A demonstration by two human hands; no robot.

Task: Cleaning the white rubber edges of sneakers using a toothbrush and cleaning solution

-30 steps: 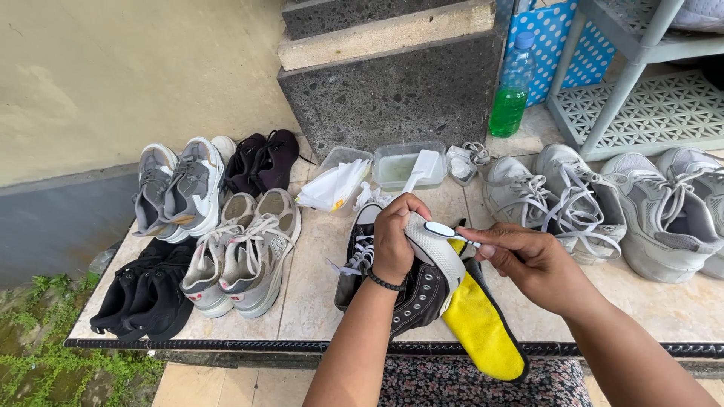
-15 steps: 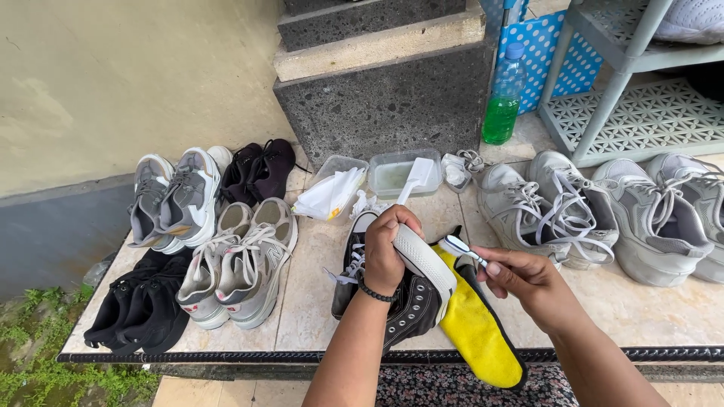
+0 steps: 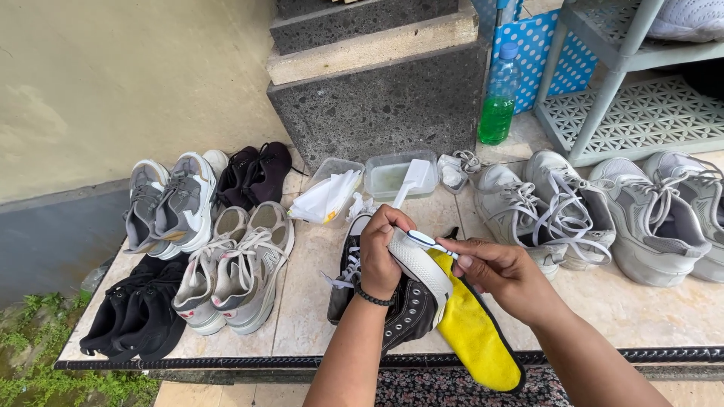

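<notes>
Head view: the left hand point(image 3: 383, 252) is closed around the toe end of a black sneaker point(image 3: 411, 305), with the fingers curled over its white rubber toe cap point(image 3: 421, 264). The sneaker is tipped up off the desk point(image 3: 648, 316), and its long side runs from the toe, up by the hand, down toward the person. The right hand point(image 3: 501, 273) is pinched shut on a small toothbrush point(image 3: 427, 241) with a white and blue head. The brush points left, across the shoe, and its head sits right on the toe cap beside the left fingers. So the two hands nearly touch, and the right hand lies to the right of the toe.

A yellow insole point(image 3: 475, 332) lies under the right hand, leaning along the shoe. Another black sneaker point(image 3: 348, 273) rests flat just behind. On the left of the desk are grey and white sneakers point(image 3: 237, 271) and dark shoes point(image 3: 132, 316). On the right are more pale grey sneakers point(image 3: 641, 218). Farther back sit a clear tub with a white brush point(image 3: 403, 177) and a green bottle point(image 3: 498, 102).
</notes>
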